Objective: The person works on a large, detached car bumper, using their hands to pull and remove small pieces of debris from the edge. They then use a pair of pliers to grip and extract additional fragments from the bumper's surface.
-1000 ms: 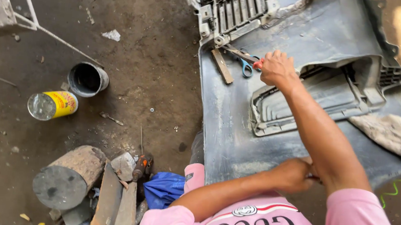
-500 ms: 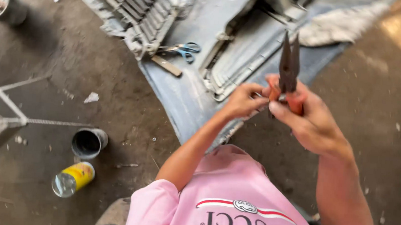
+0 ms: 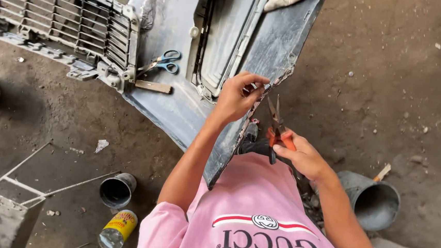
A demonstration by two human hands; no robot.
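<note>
Blue-handled scissors (image 3: 164,62) and a flat wooden strip (image 3: 152,86) are lying on the grey car bumper (image 3: 180,103), beside its grille (image 3: 62,19). The left hand (image 3: 238,97) is pinching the bumper's torn edge with fingers closed on it. The right hand (image 3: 303,158) is gripping orange-handled pliers (image 3: 277,128), tips pointing at that edge. A grey bucket (image 3: 375,199), an open can (image 3: 116,189) and a yellow tin (image 3: 116,229) are sitting on the dirt floor (image 3: 388,99).

A yellow-and-red labelled can (image 3: 116,230) lies beside a dark tin (image 3: 117,190).
</note>
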